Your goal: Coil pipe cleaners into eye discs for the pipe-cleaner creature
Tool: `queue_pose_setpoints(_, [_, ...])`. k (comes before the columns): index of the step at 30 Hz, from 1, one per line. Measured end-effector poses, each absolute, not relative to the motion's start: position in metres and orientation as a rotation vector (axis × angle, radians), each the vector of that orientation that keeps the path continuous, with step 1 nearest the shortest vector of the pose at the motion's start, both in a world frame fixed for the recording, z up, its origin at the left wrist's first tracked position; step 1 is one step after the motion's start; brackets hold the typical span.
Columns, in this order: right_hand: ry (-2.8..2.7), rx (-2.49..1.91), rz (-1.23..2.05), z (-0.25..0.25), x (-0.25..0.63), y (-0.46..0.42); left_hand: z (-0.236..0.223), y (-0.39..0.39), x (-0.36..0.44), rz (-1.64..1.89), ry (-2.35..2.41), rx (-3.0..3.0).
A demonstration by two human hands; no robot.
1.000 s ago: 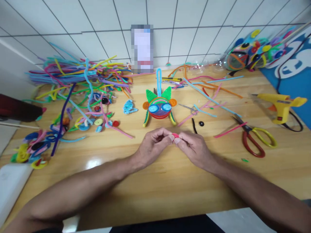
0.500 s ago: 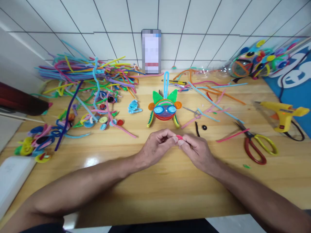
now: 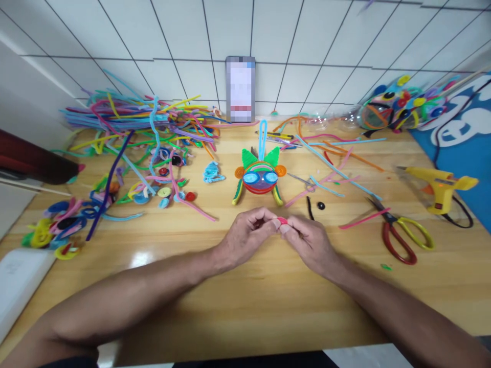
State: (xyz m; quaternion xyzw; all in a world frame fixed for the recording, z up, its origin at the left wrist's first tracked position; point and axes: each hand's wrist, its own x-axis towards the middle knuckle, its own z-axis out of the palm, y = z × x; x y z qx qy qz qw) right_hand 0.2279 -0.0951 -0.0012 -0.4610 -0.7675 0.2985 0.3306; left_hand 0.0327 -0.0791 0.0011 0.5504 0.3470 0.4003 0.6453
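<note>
Between my fingertips is a small red-pink piece of pipe cleaner (image 3: 282,221), mostly covered by the fingers. My left hand (image 3: 251,232) pinches it from the left, my right hand (image 3: 309,237) from the right, and the two hands nearly meet. Just beyond them sits a pipe-cleaner figure (image 3: 261,189) with green pointed ears, orange coils, blue oval eyes and a light-blue loop on top. A black pipe-cleaner scrap (image 3: 310,208) and a black round piece (image 3: 321,205) lie past my right hand.
Scissors (image 3: 390,217) and a yellow glue gun (image 3: 441,186) lie at the right. Bundled pipe cleaners (image 3: 115,120) and coiled pieces (image 3: 65,222) spread over the left. A phone (image 3: 241,89) leans on the tiled wall. A white box (image 3: 23,281) stands front left.
The camera view has shifted slightly, moving the whole scene in the picture. Both hands keep pinching the red-pink piece, with hardly any change in finger position.
</note>
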Motion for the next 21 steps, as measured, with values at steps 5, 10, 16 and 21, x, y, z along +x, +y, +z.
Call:
queue_pose_setpoints(5, [-2.01, -1.208, 0.775, -0.0024, 0.228, -0.0953, 0.0018, -0.0784, 0.0327, 0.894, 0.801, 1.269])
queue_pose_setpoints(10, [-2.014, -1.226, 0.772, -0.0001, 0.2276, -0.0958, 0.0008, -0.0783, 0.0328, 0.898, 0.796, 1.263])
queue_pose_setpoints(16, [-2.006, -1.224, 0.788, 0.0005, 0.2272, -0.0961, 0.0006, -0.0789, 0.0323, 0.908, 0.803, 1.263])
queue_pose_setpoints(21, [-1.982, -1.24, 0.817, 0.0044, 0.2242, -0.0951, 0.0031, -0.0785, 0.0309, 0.891, 0.808, 1.289])
